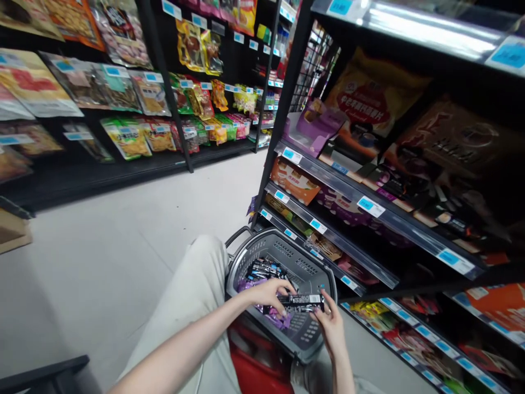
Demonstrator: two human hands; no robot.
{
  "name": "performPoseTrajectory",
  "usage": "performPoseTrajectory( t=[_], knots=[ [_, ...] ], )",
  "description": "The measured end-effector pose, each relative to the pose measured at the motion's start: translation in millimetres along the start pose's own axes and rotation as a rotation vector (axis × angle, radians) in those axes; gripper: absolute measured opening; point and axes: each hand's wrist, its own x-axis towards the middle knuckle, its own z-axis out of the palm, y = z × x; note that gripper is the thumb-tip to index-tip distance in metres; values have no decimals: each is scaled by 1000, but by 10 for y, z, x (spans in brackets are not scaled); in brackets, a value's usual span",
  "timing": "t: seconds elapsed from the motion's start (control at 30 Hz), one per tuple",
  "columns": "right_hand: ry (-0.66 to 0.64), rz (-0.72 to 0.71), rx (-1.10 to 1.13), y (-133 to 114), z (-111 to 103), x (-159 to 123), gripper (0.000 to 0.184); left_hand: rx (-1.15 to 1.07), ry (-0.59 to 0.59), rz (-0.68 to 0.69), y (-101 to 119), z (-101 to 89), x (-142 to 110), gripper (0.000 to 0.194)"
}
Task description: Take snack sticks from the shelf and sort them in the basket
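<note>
Over a grey shopping basket (283,239) I hold a few slim black stick packets (303,300) lying side by side. My left hand (273,294) pinches their left end, and my right hand (330,317) has fingers and thumb on the right end. More black stick packets (264,269) lie loose in the far left part of the basket. Purple wrapped packets (283,320) lie under and beside my left hand, which partly hides them.
A black shelf unit (336,169) with bags and boxes stands close on the right of the basket. Another snack shelf (102,178) runs along the left across the pale floor (106,246). Something red (254,361) sits below the basket. A cardboard box (12,230) is at the left edge.
</note>
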Motion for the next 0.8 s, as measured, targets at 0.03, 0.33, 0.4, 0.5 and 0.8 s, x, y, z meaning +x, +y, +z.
performPoseTrajectory(
  t=[0.03,0.33,0.4,0.5,0.8],
  knots=[
    [-33,14,-4,0,-17,0,55,50,13,17,18,-29,-22,58],
    [-56,6,-93,-107,-75,59,46,351,145,159,75,-130,-95,39],
    [-55,-4,-102,-72,-87,49,44,393,145,172,59,-138,-97,35],
    [-69,-6,-116,-17,-100,41,38,457,130,161,47,-146,-98,33],
    [-69,53,-217,-53,-12,91,42,119,209,73,-33,-260,-78,43]
  ],
)
